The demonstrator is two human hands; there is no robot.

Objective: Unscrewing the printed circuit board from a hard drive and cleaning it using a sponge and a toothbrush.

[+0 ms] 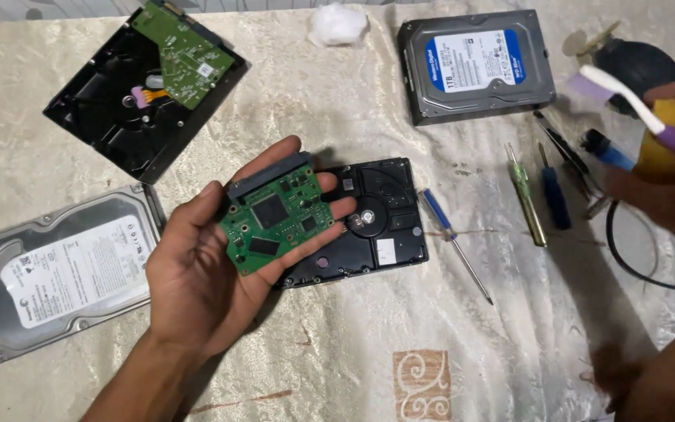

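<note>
left hand point(220, 258) cradles green rectangular circuit board point(277, 220) flat on its open palm | right hand point(669, 168) grips white-and-purple plastic toothbrush point(636, 105) | risk: loose board slides off onto black hard drive point(369, 223)

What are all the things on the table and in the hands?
Hard drives: four, two silver-topped, two black undersides up, spread over the cloth.
Circuit boards: two, green, one on the left palm, one on the far-left drive.
Screwdrivers: three, blue and green-yellow handles, right of centre.
Cotton wad: one, white, top edge.
Tablecloth: one, cream.
Toothbrush: one, white and purple, right hand.
Left hand: open, palm up.
Right hand: closed on toothbrush.
</note>
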